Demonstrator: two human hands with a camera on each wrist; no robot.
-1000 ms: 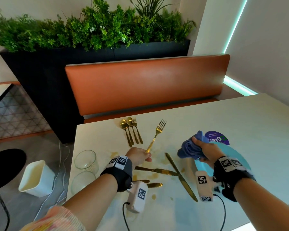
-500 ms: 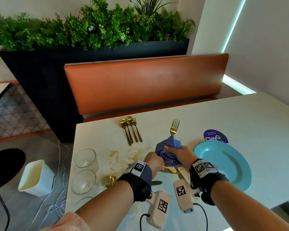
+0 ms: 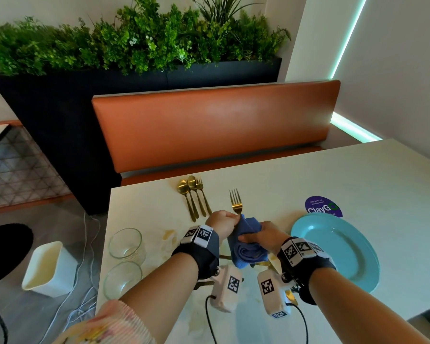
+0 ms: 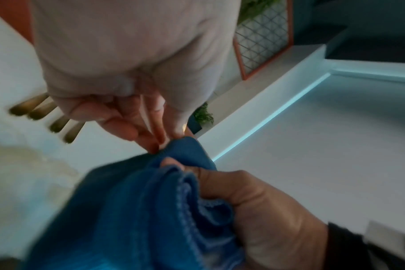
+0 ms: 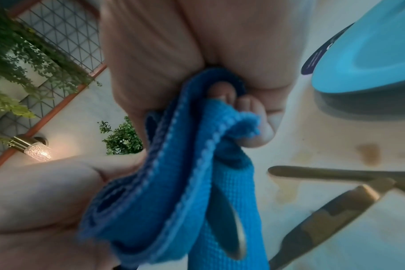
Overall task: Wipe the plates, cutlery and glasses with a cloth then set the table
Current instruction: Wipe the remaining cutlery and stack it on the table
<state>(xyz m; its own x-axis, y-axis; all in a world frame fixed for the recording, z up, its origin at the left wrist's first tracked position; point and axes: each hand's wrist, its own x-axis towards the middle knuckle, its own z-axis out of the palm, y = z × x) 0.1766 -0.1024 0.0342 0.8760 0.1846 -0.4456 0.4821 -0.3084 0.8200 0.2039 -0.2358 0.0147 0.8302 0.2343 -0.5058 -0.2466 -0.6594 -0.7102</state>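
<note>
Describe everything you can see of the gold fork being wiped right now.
The gold fork is shiny, metal-looking, with four tines pointing away from the person toward the bench. Only the tines and neck show in the head view; the handle is hidden inside the bunched blue cloth. The left hand grips it just below the neck, and the right hand squeezes the cloth around the handle. It appears lifted above the stained white table, though that is hard to confirm.

Fork in blue cloth
</note>
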